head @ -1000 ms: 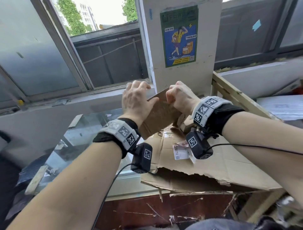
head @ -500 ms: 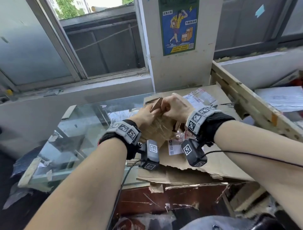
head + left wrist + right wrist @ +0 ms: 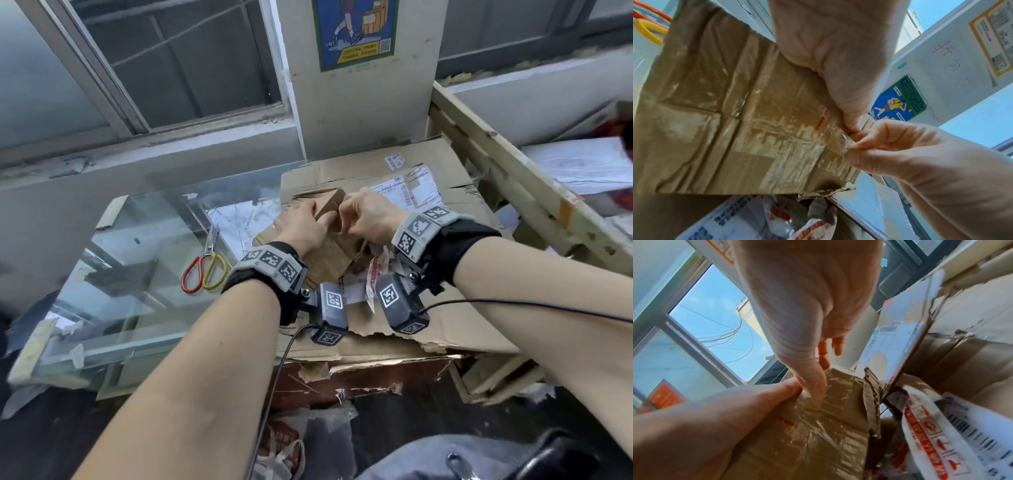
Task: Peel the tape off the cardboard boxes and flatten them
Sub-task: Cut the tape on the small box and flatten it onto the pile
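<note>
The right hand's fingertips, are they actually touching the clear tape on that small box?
Touching. The left wrist view shows the right hand pinching a lifted edge of clear tape at the cardboard box corner.

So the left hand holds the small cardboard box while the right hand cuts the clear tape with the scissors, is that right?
Not quite: the scissors lie untouched on the glass tabletop. The left wrist view shows the right hand pinching the clear tape with bare fingers while the left hand holds the small cardboard box.

a parcel-sorting back room is showing here: flattened cardboard [image 3: 394, 171] is piling by a window [image 3: 171, 68], a courier poster [image 3: 354, 31] is hanging, shipping labels [image 3: 407, 192] are lying about.
</note>
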Motion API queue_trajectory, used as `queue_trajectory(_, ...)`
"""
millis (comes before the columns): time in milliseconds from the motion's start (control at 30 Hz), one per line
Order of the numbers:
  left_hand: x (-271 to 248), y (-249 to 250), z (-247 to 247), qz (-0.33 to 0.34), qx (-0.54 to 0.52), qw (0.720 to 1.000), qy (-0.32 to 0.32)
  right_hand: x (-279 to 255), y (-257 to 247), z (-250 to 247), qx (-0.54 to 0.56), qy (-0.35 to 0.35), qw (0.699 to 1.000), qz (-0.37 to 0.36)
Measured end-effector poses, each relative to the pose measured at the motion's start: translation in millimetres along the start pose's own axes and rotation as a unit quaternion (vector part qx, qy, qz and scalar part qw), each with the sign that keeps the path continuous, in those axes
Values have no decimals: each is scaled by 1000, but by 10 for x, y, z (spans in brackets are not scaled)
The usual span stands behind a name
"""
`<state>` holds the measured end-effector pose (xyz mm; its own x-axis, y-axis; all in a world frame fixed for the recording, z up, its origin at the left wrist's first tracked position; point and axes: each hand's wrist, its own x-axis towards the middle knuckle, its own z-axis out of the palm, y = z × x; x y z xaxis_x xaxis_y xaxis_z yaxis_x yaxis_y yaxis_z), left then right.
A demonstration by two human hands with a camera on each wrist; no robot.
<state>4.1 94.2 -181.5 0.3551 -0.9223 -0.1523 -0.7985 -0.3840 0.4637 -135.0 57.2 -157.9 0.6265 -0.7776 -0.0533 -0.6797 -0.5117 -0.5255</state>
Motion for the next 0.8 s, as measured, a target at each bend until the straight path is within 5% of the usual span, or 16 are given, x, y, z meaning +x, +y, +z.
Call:
queue_trajectory(333,20,148,161,-31,33,999,9,-147,137,-11,2,21,1000,9)
queue_trajectory(600,8,141,256,-25,57,998,-13,-75,162,61,3,-69,996,50)
queue_trajectory(800,1,60,227,-8,28,999,-18,-87,196,108,36,-62,997,34)
